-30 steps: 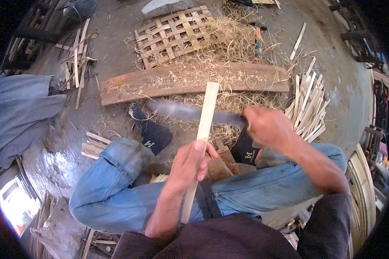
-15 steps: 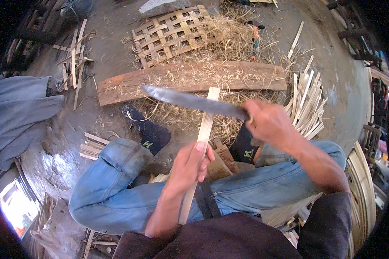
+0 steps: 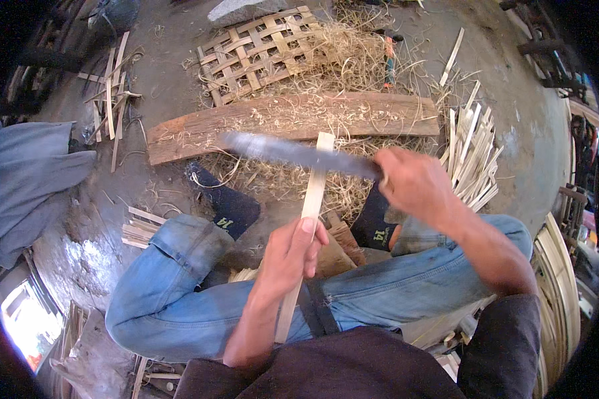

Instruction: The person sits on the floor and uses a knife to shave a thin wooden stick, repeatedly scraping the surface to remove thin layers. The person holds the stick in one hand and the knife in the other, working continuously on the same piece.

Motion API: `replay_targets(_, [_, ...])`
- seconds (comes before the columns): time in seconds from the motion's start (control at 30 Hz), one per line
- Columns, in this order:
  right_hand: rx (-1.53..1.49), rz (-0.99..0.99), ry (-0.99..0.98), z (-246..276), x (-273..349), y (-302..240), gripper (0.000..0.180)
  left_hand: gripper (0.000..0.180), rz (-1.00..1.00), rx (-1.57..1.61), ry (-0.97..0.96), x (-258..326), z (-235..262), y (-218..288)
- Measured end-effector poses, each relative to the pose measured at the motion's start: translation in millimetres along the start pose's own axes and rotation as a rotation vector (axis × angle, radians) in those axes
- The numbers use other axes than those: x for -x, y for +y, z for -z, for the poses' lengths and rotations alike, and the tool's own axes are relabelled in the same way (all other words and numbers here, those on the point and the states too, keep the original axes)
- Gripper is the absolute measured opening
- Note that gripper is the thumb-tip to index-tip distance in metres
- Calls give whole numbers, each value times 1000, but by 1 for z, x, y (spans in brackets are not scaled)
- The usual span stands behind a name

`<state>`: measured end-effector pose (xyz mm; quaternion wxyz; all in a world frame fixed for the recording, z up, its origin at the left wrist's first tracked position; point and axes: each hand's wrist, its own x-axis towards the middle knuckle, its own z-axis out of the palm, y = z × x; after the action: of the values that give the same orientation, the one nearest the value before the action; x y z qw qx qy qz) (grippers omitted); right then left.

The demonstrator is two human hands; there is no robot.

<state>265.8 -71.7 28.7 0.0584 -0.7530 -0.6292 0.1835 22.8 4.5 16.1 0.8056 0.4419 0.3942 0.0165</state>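
Note:
A pale flat bamboo strip (image 3: 315,193) runs from my lap up toward the plank. My left hand (image 3: 291,253) is closed round its middle, thumb lying along its face. My right hand (image 3: 412,183) grips the handle end of a long knife (image 3: 293,151), whose blade is blurred by motion. The blade points left and crosses over the strip just below its upper end; whether it touches the strip I cannot tell. Beyond the strip's tip lies a brown wooden plank (image 3: 286,120) strewn with curly shavings.
A woven lattice panel (image 3: 256,53) and a heap of shavings (image 3: 346,56) lie past the plank. Split strips are piled at right (image 3: 472,153) and far left (image 3: 113,93). A grey cloth (image 3: 33,179) hangs at left. An orange-and-black handled tool (image 3: 389,60) rests by the heap.
The knife and both hands hold nearly the same place, with the blade more smeared by motion now. The whole scene has shifted slightly up and left in the view.

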Motion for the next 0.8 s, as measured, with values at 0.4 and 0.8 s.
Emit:
replay_targets(0.4, [-16, -16, 10, -7, 4, -1, 12, 43, 32, 4, -33, 1, -3, 3])
replay_targets(0.8, [-833, -384, 97, -9, -11, -5, 38, 41, 14, 46, -126, -1, -20, -5])
